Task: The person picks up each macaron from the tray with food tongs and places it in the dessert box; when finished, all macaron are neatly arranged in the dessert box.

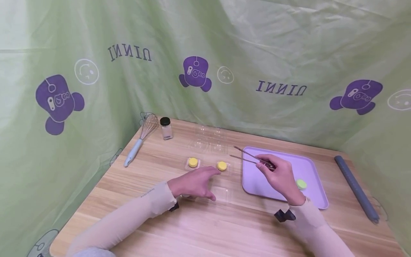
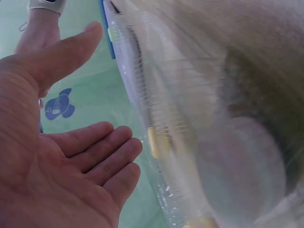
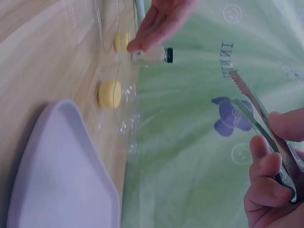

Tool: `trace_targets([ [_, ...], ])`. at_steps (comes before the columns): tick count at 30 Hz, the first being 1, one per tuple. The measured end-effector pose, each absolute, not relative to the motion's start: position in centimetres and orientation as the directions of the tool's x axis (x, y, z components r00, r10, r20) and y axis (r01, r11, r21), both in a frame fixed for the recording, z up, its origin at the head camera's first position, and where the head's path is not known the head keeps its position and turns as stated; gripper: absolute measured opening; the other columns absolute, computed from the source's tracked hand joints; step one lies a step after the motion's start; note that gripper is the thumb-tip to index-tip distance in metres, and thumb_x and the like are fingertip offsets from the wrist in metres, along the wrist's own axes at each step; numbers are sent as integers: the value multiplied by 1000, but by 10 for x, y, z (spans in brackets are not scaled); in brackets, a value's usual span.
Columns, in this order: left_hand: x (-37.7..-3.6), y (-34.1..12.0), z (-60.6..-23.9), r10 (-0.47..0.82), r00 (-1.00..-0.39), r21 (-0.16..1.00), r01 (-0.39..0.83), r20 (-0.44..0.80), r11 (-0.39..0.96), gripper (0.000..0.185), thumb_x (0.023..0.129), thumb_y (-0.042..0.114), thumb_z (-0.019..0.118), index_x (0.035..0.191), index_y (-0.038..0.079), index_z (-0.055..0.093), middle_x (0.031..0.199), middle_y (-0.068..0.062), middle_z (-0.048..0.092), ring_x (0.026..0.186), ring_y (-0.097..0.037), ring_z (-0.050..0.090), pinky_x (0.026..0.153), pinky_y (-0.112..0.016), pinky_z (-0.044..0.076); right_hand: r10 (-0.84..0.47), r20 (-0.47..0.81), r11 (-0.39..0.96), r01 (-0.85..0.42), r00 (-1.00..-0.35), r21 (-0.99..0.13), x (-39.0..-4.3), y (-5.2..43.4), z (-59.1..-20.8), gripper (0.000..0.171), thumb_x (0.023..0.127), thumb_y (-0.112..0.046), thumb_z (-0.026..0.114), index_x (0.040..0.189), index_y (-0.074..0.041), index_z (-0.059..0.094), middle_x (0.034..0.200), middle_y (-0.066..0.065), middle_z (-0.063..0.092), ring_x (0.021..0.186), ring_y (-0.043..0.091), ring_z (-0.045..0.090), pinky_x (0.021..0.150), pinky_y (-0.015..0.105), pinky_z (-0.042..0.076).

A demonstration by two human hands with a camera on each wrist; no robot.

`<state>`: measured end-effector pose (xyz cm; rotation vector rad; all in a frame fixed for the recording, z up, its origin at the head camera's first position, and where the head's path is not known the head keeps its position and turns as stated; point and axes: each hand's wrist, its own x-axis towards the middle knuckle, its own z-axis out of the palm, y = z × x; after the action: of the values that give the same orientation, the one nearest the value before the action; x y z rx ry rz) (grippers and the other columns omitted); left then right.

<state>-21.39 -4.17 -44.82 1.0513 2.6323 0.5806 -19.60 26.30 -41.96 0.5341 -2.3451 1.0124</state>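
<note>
My left hand [image 1: 212,182] lies flat with straight fingers, its thumb on an empty clear plastic tray [image 1: 224,194]; the left wrist view shows the open palm [image 2: 109,90] beside blurred clear plastic [image 2: 180,142]. Just past its fingertips, two yellow round pieces [image 1: 193,162] [image 1: 222,166] sit in clear plastic cups. My right hand [image 1: 265,165] pinches metal tongs [image 1: 245,156] above a purple tray [image 1: 257,182], the tips pointing left towards the yellow pieces. A green round piece [image 1: 301,184] lies on that tray. In the right wrist view, fingers [image 3: 266,161] grip the tongs [image 3: 249,107], with a yellow piece [image 3: 109,93] beyond.
A whisk [image 1: 141,141] and a small black-lidded jar [image 1: 166,128] stand at the back left. A clear plastic container [image 1: 208,141] sits behind the yellow pieces. A grey rolled rod [image 1: 356,189] lies along the right edge. Green printed sheeting walls the wooden table [image 1: 224,228].
</note>
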Motion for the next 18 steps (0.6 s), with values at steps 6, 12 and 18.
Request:
trace_targets([
  [6,-215,-40,-455,692,-718,464,590,-72,660,93,72,41,90,150,12,48,155,-5,51,145,-23,47,124,-39,39,-63,615,696,-477,-786,-537,-190,288,-418,22,83,-1,79,104,-9,78,88,14,78,76,-19,57,66,1,46],
  [12,-214,-37,-462,710,-703,452,622,-39,640,95,72,49,89,149,10,49,153,-5,54,143,-23,50,123,-38,40,63,604,729,-377,-795,-572,-183,321,-414,21,85,-1,78,106,-2,77,88,1,77,75,-19,54,64,0,45],
  [18,-210,-36,-463,700,-713,444,615,-40,652,96,70,55,87,148,11,51,152,-5,54,142,-23,51,122,-39,41,251,509,724,-190,-824,-664,-175,357,-413,21,90,-10,76,108,0,76,84,-45,56,73,-21,55,64,-2,44],
])
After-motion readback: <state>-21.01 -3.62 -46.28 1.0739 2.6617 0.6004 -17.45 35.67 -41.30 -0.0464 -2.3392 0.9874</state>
